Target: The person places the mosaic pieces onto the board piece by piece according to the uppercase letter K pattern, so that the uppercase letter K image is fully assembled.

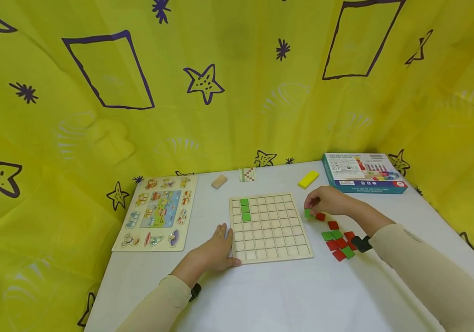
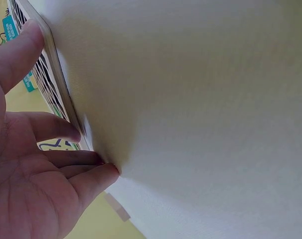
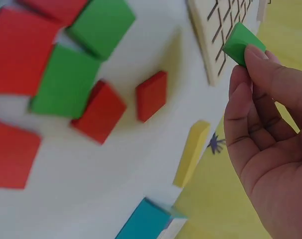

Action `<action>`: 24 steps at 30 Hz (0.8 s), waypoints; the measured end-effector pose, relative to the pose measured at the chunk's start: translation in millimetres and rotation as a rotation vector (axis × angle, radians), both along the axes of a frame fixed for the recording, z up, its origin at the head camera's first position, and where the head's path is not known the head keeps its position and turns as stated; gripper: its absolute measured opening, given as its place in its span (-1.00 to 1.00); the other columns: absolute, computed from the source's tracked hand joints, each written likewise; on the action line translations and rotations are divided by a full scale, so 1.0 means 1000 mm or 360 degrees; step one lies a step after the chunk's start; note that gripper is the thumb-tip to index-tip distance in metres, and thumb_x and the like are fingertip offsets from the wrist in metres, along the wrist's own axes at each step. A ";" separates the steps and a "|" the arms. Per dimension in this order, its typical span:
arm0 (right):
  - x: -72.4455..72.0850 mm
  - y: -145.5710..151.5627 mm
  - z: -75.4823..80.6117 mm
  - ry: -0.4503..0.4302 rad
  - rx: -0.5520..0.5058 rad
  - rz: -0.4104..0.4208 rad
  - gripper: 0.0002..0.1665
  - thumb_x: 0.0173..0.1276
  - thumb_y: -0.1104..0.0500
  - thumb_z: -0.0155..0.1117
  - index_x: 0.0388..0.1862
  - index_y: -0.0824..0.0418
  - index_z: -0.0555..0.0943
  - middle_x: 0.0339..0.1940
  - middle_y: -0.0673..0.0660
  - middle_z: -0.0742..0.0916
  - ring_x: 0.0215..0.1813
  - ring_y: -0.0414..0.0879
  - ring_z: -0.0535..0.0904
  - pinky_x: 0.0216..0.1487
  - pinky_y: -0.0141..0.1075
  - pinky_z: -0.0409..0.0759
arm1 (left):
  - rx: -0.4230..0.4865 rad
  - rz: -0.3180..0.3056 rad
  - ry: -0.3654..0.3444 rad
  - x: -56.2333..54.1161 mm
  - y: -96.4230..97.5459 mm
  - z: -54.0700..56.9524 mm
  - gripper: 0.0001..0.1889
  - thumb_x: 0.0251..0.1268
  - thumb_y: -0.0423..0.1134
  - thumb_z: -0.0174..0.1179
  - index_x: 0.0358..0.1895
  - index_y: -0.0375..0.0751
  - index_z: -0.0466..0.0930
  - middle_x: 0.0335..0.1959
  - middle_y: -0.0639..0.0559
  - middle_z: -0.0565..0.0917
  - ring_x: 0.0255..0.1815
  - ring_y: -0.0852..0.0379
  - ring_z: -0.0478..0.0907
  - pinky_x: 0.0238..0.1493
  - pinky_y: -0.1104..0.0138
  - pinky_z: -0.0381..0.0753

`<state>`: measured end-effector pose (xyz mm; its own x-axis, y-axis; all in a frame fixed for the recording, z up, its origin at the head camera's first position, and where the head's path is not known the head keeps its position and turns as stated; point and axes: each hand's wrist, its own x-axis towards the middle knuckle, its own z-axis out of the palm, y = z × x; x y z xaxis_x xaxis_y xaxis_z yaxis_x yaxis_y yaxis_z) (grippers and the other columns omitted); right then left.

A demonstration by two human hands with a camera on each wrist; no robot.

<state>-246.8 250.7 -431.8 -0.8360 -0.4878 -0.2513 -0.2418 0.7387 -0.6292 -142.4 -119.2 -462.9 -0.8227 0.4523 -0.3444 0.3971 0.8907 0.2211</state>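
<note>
A square wooden grid board [image 1: 278, 228] lies on the table, with three green tiles [image 1: 245, 209] in one column near its upper left. My left hand [image 1: 216, 249] rests at the board's lower left, thumb on its corner and fingers along its left side; the left wrist view shows the fingertips touching the tabletop. Between thumb and fingers my right hand [image 3: 275, 114] pinches a green tile [image 3: 243, 42], held just off the board's right edge. Loose red tiles [image 1: 341, 243] and green tiles [image 1: 348, 252] lie in a cluster beneath that hand.
A wooden picture puzzle [image 1: 191, 216] lies at the left. Along the back are a plain wooden block [image 1: 219, 181], a small pattern card [image 1: 248, 174] and a yellow block [image 1: 308, 179]. A teal toy box [image 1: 363, 173] stands at the back right, before the yellow curtain [image 1: 237, 115].
</note>
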 end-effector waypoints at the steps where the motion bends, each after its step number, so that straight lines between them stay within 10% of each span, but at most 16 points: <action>1: -0.002 -0.005 0.001 0.0003 -0.0003 0.0006 -0.86 0.30 0.37 0.40 -0.19 0.20 0.73 -0.34 0.01 0.70 -0.24 -0.05 0.54 -0.10 -0.23 0.60 | 0.0000 0.0002 -0.0004 0.000 0.000 0.000 0.03 0.31 0.20 0.27 0.52 -0.55 0.06 0.55 -0.51 -0.02 0.59 -0.36 -0.11 0.51 0.01 0.12; 24: -0.018 -0.104 -0.004 0.0079 -0.0202 0.0237 -0.89 0.27 0.37 0.43 -0.24 0.22 0.75 -0.33 -0.01 0.74 -0.22 -0.12 0.59 -0.16 -0.28 0.61 | -0.0018 -0.0005 0.0008 -0.002 0.000 -0.005 0.03 0.31 0.21 0.27 0.52 -0.55 0.07 0.55 -0.51 0.00 0.59 -0.36 -0.09 0.52 0.03 0.12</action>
